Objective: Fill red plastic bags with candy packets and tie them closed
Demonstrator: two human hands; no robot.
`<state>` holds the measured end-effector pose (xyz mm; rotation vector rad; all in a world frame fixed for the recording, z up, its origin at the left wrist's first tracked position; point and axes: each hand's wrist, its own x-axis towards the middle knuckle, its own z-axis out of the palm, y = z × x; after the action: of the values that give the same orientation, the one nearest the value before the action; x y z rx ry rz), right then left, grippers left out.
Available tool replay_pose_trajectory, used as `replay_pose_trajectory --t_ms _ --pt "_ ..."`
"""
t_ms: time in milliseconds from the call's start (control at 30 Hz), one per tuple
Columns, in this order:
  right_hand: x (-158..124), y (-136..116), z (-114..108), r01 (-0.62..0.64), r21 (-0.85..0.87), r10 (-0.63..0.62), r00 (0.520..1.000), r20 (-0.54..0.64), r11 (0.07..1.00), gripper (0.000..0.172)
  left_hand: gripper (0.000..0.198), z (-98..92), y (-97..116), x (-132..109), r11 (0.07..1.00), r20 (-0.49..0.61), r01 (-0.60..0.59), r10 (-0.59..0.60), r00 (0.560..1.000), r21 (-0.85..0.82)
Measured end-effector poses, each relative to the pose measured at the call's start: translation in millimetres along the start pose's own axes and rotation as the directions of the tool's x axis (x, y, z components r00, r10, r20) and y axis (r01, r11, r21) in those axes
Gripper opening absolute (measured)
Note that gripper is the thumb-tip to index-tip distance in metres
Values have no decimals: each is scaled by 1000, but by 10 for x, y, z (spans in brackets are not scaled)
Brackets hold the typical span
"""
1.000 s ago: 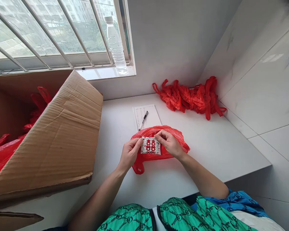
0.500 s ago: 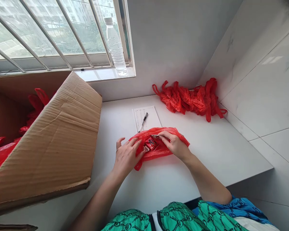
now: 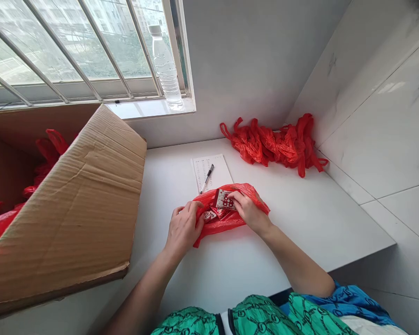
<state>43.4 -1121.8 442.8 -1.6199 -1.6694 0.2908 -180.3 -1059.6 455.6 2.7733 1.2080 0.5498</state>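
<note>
My right hand (image 3: 250, 212) is pinching the white double-happiness packet (image 3: 225, 200) inside the red plastic bag (image 3: 225, 224), fingers together, while my left hand (image 3: 183, 228) clamps the bag.

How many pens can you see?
1. A black pen lies on the white paper sheet, just past the red plastic bag. Another could be hidden inside the cardboard box.

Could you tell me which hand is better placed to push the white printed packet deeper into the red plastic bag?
Probably the right hand: its fingers rest on the white printed packet. The left hand lies further off, on the near side of the red plastic bag.
</note>
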Motion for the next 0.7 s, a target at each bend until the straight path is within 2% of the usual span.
replay_pose_trajectory --t_ms 100,200,333,500,600,700 --pt "-12 -18 44 91 -54 -91 996 17 994 30 21 12 -13 1 999 36 32 -32 999 19" --pt "-43 -28 117 180 -80 -171 980 106 980 34 29 23 -13 -9 999 64 2 -6 998 51" --pt "-99 7 166 127 -154 -115 990 85 980 49 34 8 -10 -24 995 78 -53 46 996 83" --pt "-77 4 128 66 25 -67 997 41 998 42 32 -9 -30 -45 996 93 -74 68 993 57" --pt "-33 -15 87 44 87 -47 998 36 995 41 41 17 -44 -55 996 108 -70 63 992 59" --pt "-13 -36 34 -2 244 2 1000 0 970 41 51 55 -47 -57 996 122 -57 48 991 71"
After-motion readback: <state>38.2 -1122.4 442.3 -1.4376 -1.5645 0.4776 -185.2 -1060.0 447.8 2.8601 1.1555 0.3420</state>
